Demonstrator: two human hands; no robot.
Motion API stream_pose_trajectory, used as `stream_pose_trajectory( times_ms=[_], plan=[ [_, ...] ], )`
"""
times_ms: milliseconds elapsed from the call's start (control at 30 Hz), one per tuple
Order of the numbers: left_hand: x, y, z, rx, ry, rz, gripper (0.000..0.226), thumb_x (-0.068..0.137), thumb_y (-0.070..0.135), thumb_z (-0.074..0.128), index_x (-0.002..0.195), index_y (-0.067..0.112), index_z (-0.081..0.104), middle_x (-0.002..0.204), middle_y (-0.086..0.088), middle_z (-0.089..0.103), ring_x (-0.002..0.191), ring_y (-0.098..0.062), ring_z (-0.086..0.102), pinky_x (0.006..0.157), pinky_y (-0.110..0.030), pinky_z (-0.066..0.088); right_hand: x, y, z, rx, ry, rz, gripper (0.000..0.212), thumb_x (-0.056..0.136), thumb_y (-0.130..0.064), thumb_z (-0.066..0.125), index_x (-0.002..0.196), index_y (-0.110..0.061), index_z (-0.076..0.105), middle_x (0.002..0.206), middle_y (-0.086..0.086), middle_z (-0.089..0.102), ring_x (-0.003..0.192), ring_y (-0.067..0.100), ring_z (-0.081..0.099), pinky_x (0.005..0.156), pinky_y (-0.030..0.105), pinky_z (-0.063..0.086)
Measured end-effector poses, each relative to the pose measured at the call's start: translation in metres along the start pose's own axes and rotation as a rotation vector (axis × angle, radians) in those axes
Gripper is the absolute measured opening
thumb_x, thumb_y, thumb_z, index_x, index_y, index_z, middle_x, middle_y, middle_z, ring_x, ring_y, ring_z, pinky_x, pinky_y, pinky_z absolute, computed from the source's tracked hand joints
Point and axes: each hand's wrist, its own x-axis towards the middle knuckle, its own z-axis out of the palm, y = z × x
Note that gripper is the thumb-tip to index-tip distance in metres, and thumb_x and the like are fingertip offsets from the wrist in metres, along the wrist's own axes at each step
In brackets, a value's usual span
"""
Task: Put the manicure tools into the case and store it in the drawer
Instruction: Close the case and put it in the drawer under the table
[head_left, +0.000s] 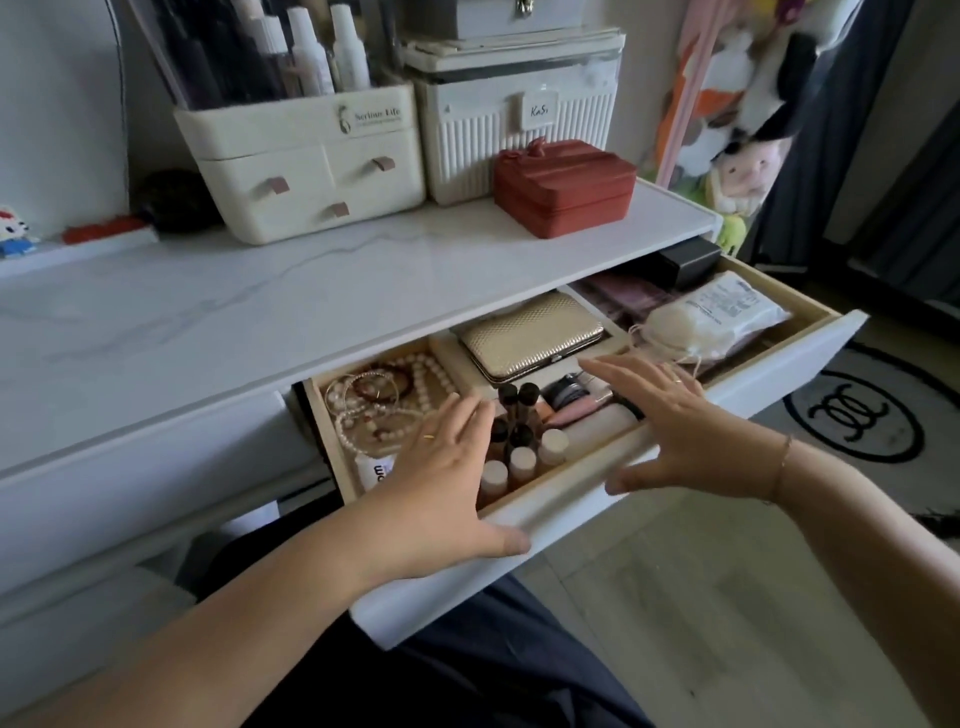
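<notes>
The gold textured manicure case lies closed in a middle compartment of the open white drawer. My left hand hovers over the drawer's front left part with fingers spread, its thumb resting on the front edge. Over the front right part, my right hand is spread flat and holds nothing. Neither hand touches the case. No loose manicure tools are visible.
The drawer also holds pearl bracelets, small bottles, a white pouch and a black box. On the marble desktop stand a red box, a cream organiser and a white ribbed box. A rug lies at right.
</notes>
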Motion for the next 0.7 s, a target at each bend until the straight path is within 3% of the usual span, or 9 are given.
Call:
stream_pose_trajectory(
  times_ms=[67,167,233,400,500,567,700],
  plan=[
    [-0.001,0.0,0.002,0.034,0.046,-0.012,0.116,0.074,0.065,0.061,0.148,0.024,-0.02,0.154,0.013,-0.028,0.141,-0.009,-0.026,0.111,-0.029,-0.011,0.002,0.003,0.005,0.034,0.083,0.024,0.11,0.059,-0.059,0.075,0.144,-0.046,0.006,0.15,-0.014,0.018,0.138,0.011,0.016,0.117,0.049,0.012],
    [0.001,-0.004,0.0,0.13,0.1,-0.049,0.117,0.074,0.067,0.059,0.147,0.023,-0.021,0.154,0.007,-0.029,0.141,-0.012,-0.028,0.113,-0.036,-0.016,0.008,0.002,0.008,0.06,0.148,-0.002,0.11,0.058,-0.054,0.078,0.144,-0.044,0.01,0.15,-0.012,0.017,0.139,0.014,0.017,0.115,0.051,0.016],
    [0.004,-0.009,-0.005,0.196,0.127,-0.101,0.119,0.071,0.072,0.057,0.147,0.022,-0.02,0.155,0.004,-0.029,0.141,-0.015,-0.029,0.116,-0.044,-0.015,0.016,0.001,0.007,0.027,0.184,-0.017,0.11,0.058,-0.054,0.078,0.145,-0.042,0.012,0.152,-0.01,0.012,0.141,0.017,0.011,0.116,0.051,0.011],
    [0.019,-0.033,-0.018,0.258,0.26,-0.243,0.118,0.067,0.081,0.048,0.149,0.021,-0.013,0.158,0.001,-0.022,0.144,-0.019,-0.022,0.115,-0.053,-0.01,0.054,-0.003,0.009,-0.117,0.322,-0.049,0.107,0.062,-0.056,0.074,0.148,-0.031,0.015,0.157,-0.001,0.006,0.145,0.02,0.002,0.112,0.034,-0.009],
    [0.025,-0.057,-0.025,0.279,0.371,-0.309,0.111,0.07,0.084,0.036,0.15,0.021,-0.008,0.159,0.0,-0.015,0.146,-0.019,-0.014,0.114,-0.054,-0.009,0.084,-0.005,0.014,-0.081,0.369,-0.046,0.101,0.068,-0.051,0.073,0.148,-0.024,0.017,0.157,0.002,0.009,0.145,0.02,0.004,0.116,0.034,-0.005],
    [0.026,-0.076,-0.025,0.313,0.473,-0.339,0.104,0.074,0.08,0.036,0.151,0.02,0.001,0.161,0.0,-0.002,0.148,-0.019,-0.003,0.114,-0.054,-0.002,0.106,-0.005,0.017,-0.074,0.392,-0.055,0.097,0.071,-0.047,0.072,0.148,-0.022,0.018,0.157,0.002,0.013,0.146,0.019,0.006,0.119,0.037,0.001],
    [0.025,-0.112,-0.026,0.405,0.686,-0.294,0.082,0.074,0.054,0.068,0.139,0.01,0.044,0.146,-0.011,0.044,0.134,-0.03,0.042,0.107,-0.056,0.029,0.146,-0.005,0.023,-0.118,0.391,-0.054,0.087,0.079,-0.046,0.066,0.148,-0.019,0.02,0.156,-0.001,0.02,0.146,0.016,0.01,0.119,0.04,0.001]
  ],
)
